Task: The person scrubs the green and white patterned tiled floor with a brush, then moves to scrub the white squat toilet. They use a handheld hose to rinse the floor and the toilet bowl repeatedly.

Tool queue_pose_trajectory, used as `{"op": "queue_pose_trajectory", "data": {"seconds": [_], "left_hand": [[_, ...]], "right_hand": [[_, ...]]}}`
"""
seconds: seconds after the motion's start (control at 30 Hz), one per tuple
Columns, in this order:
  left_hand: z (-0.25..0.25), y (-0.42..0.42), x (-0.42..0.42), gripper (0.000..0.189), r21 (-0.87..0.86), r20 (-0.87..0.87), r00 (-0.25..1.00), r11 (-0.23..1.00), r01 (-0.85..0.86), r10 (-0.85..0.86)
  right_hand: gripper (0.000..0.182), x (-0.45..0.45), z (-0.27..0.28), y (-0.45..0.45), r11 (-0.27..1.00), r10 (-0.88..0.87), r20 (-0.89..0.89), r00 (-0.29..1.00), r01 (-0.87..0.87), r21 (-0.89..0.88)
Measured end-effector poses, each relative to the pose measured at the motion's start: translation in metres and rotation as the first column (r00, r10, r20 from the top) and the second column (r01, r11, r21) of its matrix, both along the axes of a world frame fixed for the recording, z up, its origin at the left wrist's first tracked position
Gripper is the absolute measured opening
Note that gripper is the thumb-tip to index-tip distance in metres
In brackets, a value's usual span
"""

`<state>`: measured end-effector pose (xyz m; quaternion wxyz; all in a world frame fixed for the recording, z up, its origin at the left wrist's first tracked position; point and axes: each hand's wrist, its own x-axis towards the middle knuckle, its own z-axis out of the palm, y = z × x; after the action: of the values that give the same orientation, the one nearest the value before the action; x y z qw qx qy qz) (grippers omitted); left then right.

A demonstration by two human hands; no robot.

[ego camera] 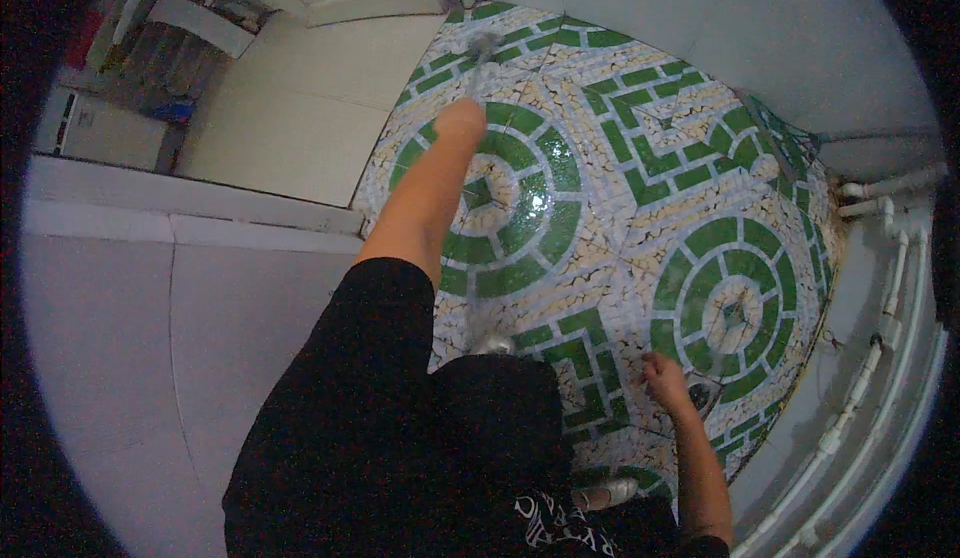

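Observation:
My left arm reaches forward over the patterned tile floor (559,247), its hand (461,119) closed. A thin handle runs ahead from the fist to a blurred grey head, together a thin-handled tool (484,48) whose exact kind I cannot make out. Its head appears over the green and cream tiles near the doorway. My right hand (664,382) hangs low at my right side, fingers curled, and nothing plain shows in it. Beside its wrist is a dark round fitting (699,394) at floor level, partly covered by the hand.
White pipes (862,385) run along the wall at right. A raised sill (202,183) borders the doorway at left, with a pale floor (292,123) beyond it. The tips of light footwear (493,345) show under my black clothing. Glare on the tiles looks like wetness.

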<state>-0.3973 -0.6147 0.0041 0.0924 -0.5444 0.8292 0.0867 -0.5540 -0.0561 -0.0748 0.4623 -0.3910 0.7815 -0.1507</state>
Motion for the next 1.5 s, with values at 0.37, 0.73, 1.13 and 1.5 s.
{"op": "queue_pose_trajectory", "data": {"seconds": [0.37, 0.73, 1.13, 1.5], "left_hand": [[-0.021, 0.000, -0.069, 0.021, -0.068, -0.097, 0.982, 0.986, 0.155, -0.161], [0.009, 0.183, -0.004, 0.021, 0.404, 0.016, 0.754, 0.694, 0.596, -0.657], [-0.007, 0.264, -0.052, 0.027, 0.475, -0.175, 0.639, 0.504, 0.722, -0.749], [0.129, 0.424, -0.142, 0.035, 0.461, -0.569, 0.257, -0.044, 0.886, -0.781]], "right_hand": [[0.027, 0.007, 0.004, 0.021, 0.987, -0.131, 0.034, 0.991, 0.127, 0.094], [0.031, 0.017, 0.036, 0.017, 1.000, 0.006, -0.081, 0.997, -0.005, 0.014], [0.046, 0.007, 0.073, -0.026, 0.921, -0.380, 0.387, 0.840, 0.383, 0.072], [0.043, -0.048, 0.048, 0.064, 0.492, -0.823, 0.327, 0.465, 0.870, 0.001]]}}
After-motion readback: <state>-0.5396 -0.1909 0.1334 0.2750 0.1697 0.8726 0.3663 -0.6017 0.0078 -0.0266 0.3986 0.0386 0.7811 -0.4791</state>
